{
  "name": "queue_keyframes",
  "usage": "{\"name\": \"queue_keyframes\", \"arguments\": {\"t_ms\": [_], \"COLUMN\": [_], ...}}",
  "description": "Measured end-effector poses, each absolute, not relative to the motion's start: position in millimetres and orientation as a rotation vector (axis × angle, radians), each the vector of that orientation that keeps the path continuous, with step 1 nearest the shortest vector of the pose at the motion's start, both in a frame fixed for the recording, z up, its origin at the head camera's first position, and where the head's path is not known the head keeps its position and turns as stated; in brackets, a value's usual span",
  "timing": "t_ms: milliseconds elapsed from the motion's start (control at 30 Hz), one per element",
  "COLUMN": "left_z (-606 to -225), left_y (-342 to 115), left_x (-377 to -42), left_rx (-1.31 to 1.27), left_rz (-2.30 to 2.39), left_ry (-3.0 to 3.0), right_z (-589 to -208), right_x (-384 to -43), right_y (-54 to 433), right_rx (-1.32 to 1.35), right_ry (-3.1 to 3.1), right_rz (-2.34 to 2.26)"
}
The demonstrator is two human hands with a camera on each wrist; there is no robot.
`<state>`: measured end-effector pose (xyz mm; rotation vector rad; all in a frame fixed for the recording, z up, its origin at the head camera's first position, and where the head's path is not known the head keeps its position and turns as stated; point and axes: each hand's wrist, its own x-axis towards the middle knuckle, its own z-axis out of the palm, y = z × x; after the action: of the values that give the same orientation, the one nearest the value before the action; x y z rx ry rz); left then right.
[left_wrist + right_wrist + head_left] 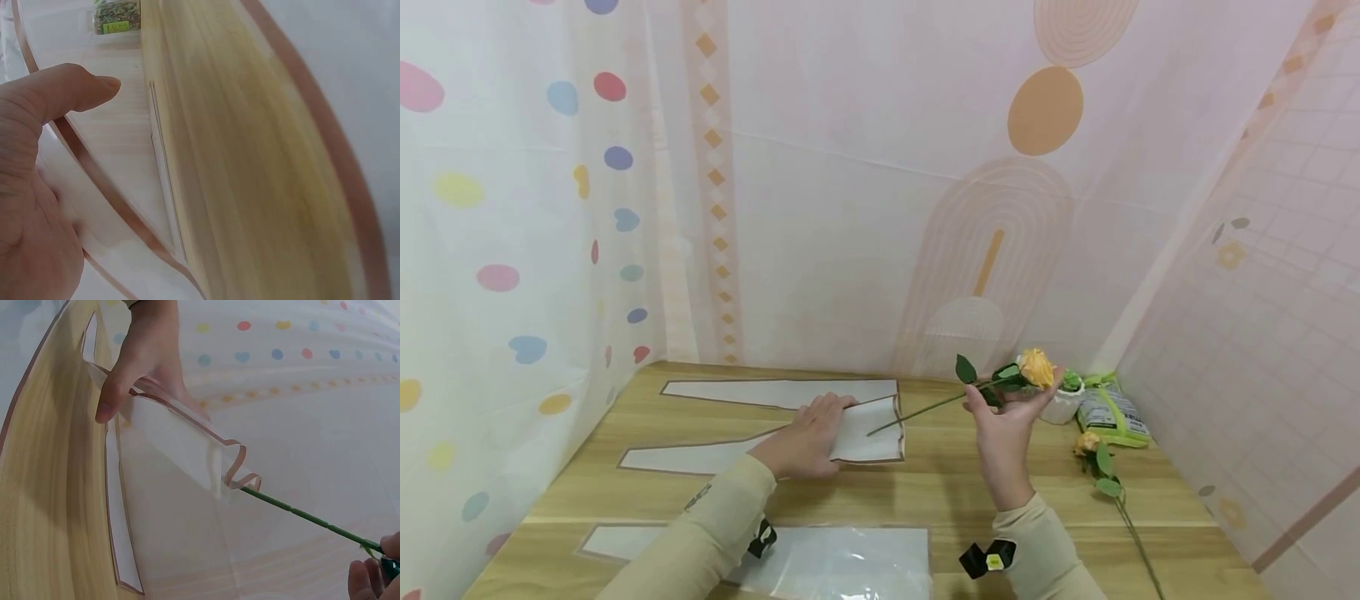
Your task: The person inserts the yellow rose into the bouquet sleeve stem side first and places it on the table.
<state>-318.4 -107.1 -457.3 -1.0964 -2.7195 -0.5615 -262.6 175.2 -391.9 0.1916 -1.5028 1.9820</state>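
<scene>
My left hand (812,435) grips a tapered white flower sleeve (867,427) with a brown border, thumb on one side and fingers on the other. In the right wrist view its wide mouth (236,465) bulges apart. My right hand (1009,429) pinches a yellow artificial rose (1036,367) just below its bloom, palm up, the green leaves (966,369) by the fingers. The rose's thin green stem (306,515) slants down to the left, its lower end inside the sleeve's mouth. In the left wrist view, the left thumb (75,94) extends along the sleeve's edge.
One flat sleeve (782,392) lies at the back, another (850,562) in front under the left forearm. At right are a second yellow rose (1087,443), a small white plant pot (1062,406) and a green-and-white packet (1112,412). Patterned curtains (850,233) surround the wooden table (955,500).
</scene>
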Motion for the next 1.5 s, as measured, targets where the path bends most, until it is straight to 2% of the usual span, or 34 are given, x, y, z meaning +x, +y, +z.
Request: {"name": "queue_keyframes", "arguments": {"t_ms": [433,767,1500], "left_z": [-453.7,-453.6,-451.7], "left_y": [-106.0,-104.7,-105.6], "left_x": [-316.8,-318.6,-320.6], "left_rx": [-1.008,-1.001,-0.969], "left_rz": [-0.537,-0.525,-0.514], "left_ry": [-2.758,-2.754,-2.72], "right_z": [-406.5,-410.9,-417.0], "right_x": [-267.1,-266.7,-264.2], "right_y": [176.1,169.5,157.3], "right_rx": [0.051,0.185,0.257], "right_ry": [-1.647,-1.586,-1.686], "right_rz": [1.923,1.99,1.92]}}
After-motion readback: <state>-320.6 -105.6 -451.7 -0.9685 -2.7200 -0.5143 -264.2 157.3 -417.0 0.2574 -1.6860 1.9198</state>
